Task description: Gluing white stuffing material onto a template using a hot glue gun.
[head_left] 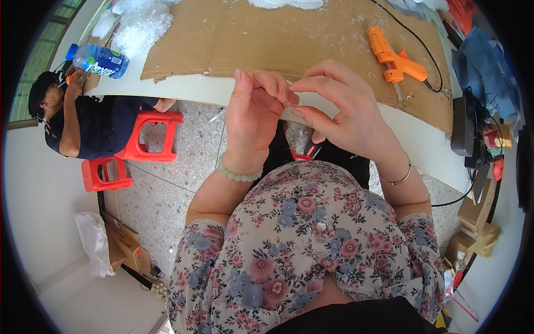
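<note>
Over the near edge of the table [189, 88], both hands raised, fingertips close together. Left hand [258, 106]: palm up, fingers half curled, thumb apart; whether a small thing sits at its fingertips, cannot tell. Right hand [347, 108]: thumb and forefinger parted in a loose arc, forefinger tip at the left fingers, nothing seen within the grip.

Key relation: orange glue gun [396, 64] lies on the cardboard [267, 42], to the right of and beyond the right hand, which is the nearer one; well apart from the left. Its barrel runs away from the wearer, tilting slightly left at the far end; handle points right; glue stick [399, 92] sticks out toward the near edge.

Count: glue gun, 1; glue stick, 1; cardboard sheet, 1; bottle [100, 60], 1, lying at left; red stools [167, 118], 2; co-worker [94, 128], 1. White fluff [139, 28]: not countable.
</note>
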